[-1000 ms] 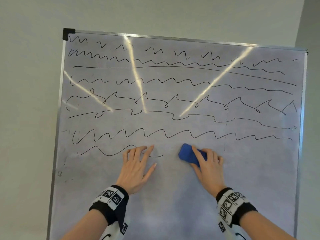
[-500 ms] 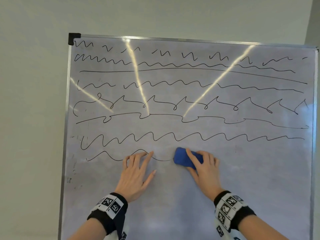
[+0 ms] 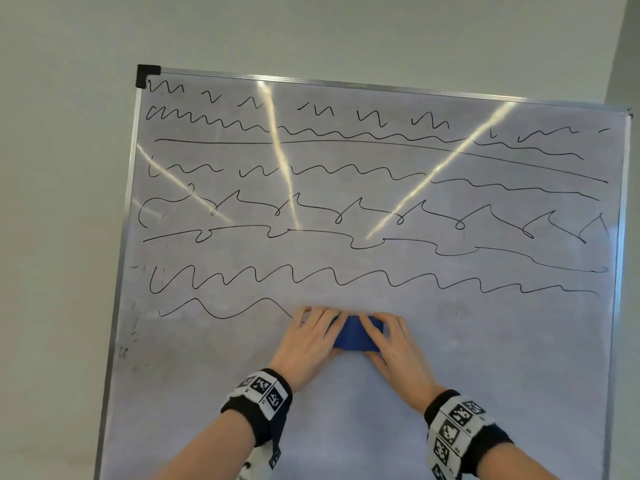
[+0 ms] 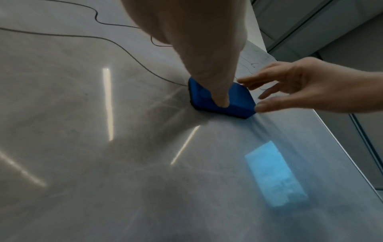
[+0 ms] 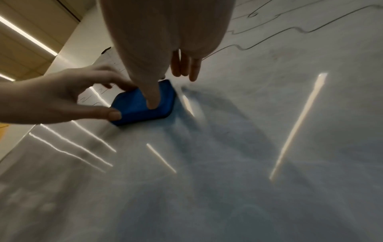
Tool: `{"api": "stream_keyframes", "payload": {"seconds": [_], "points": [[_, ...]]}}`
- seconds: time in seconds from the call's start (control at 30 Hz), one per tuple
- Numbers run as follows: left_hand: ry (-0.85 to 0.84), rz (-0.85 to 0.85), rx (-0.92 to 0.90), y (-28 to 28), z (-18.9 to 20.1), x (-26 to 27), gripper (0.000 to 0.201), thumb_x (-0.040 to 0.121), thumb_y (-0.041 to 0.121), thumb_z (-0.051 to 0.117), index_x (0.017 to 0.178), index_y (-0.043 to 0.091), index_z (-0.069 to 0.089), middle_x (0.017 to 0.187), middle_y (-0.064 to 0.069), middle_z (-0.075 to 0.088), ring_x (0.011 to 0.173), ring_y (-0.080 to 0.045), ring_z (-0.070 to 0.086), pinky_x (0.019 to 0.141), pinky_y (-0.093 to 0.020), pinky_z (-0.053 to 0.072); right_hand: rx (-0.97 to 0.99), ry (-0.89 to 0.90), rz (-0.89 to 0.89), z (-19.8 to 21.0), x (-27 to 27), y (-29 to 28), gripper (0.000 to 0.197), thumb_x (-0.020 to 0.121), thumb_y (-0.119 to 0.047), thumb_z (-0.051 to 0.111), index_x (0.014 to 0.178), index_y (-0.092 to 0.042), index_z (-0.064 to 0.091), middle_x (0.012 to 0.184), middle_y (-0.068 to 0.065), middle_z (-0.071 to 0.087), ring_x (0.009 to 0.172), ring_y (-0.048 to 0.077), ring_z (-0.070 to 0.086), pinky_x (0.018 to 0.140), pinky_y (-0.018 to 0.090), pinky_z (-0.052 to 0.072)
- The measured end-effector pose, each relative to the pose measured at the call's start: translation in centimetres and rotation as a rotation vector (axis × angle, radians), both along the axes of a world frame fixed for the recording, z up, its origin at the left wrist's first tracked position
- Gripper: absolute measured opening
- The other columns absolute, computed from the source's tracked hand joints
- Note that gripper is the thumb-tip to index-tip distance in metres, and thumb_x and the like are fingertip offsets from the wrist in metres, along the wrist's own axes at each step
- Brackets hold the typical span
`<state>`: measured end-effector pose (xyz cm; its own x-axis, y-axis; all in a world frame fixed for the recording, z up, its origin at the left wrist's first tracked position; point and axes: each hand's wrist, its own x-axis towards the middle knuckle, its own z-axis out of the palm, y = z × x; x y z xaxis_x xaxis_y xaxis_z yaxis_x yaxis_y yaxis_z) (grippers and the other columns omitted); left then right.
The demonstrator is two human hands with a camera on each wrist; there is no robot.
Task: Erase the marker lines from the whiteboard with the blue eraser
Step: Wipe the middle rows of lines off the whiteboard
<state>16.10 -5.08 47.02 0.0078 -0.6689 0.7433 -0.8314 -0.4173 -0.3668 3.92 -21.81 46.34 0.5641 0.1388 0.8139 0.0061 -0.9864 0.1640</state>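
Note:
The whiteboard [image 3: 485, 375] carries several rows of black marker lines [image 3: 346, 275]. The lowest wavy line [image 3: 225, 311] ends at my left hand. The blue eraser [image 3: 355, 337] lies flat on the board between both hands. My left hand [image 3: 322, 334] pinches its left end, with the thumb [image 5: 114, 114] at the near edge and the fingers curled over the far side. My right hand [image 3: 384, 337] rests its thumb [image 5: 153, 101] on the eraser [image 5: 134, 104]. Its fingers [image 5: 182, 68] are straight, just past the far edge. In the left wrist view the eraser [image 4: 238, 101] sits under my left hand [image 4: 196, 41], with my right hand [image 4: 311, 88] touching its corner.
The board has a metal frame [image 3: 620, 271] with a black cap [image 3: 147, 76] at its top left corner. A plain wall surrounds it. The board's lower part shows only faint smudges [image 3: 133, 341] near the left edge. Bright light streaks [image 3: 284, 174] reflect across the lines.
My right hand slid the eraser left, wiping the right end of the lowest wavy line. My left hand left the board and took hold of the eraser's left end.

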Motion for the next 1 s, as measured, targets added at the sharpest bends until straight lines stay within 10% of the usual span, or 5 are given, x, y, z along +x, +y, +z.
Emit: {"api": "stream_keyframes", "payload": {"seconds": [0.2,0.47,0.87,1.0], "points": [[-0.114,-0.028,0.014,-2.2,-0.7,-0.6,0.065,0.072,0.021,0.073,0.132,0.012,0.049,0.112,-0.006,0.055,0.094,-0.024,0.052,0.086,-0.036,0.037,0.106,-0.103,-0.096,2.1,-5.0,-4.4,0.058,0.09,-0.041,0.057,0.139,-0.019,0.039,0.121,0.01,0.045,0.109,0.025,0.045,0.089,0.041,0.044],[-0.109,0.002,0.052,-2.8,-0.6,-1.1,0.069,0.076,0.001,0.032,0.141,0.023,0.039,0.122,-0.01,0.052,0.097,-0.028,0.053,0.079,-0.036,0.047,0.237,-0.175,-0.036,4.8,-4.6,-2.9,0.058,0.092,-0.044,0.04,0.145,-0.025,0.031,0.118,0.004,0.04,0.109,0.022,0.043,0.092,0.043,0.04],[0.185,0.158,-0.353,6.1,-1.0,5.9,0.091,0.06,-0.005,0.076,0.14,0.02,0.041,0.121,-0.014,0.047,0.092,-0.032,0.045,0.078,-0.041,0.045,0.219,-0.109,-0.01,3.4,0.8,3.4,0.051,0.093,-0.043,0.039,0.141,-0.029,0.035,0.117,0.003,0.045,0.109,0.02,0.045,0.091,0.037,0.037],[0.092,0.033,-0.254,3.0,-1.7,3.6,0.064,0.082,0.007,0.049,0.142,0.023,0.034,0.124,-0.013,0.048,0.09,-0.03,0.048,0.076,-0.038,0.045,0.227,-0.119,-0.048,3.9,3.1,5.6,0.051,0.092,-0.044,0.04,0.141,-0.03,0.034,0.117,0.003,0.046,0.11,0.02,0.046,0.09,0.037,0.036]]}}
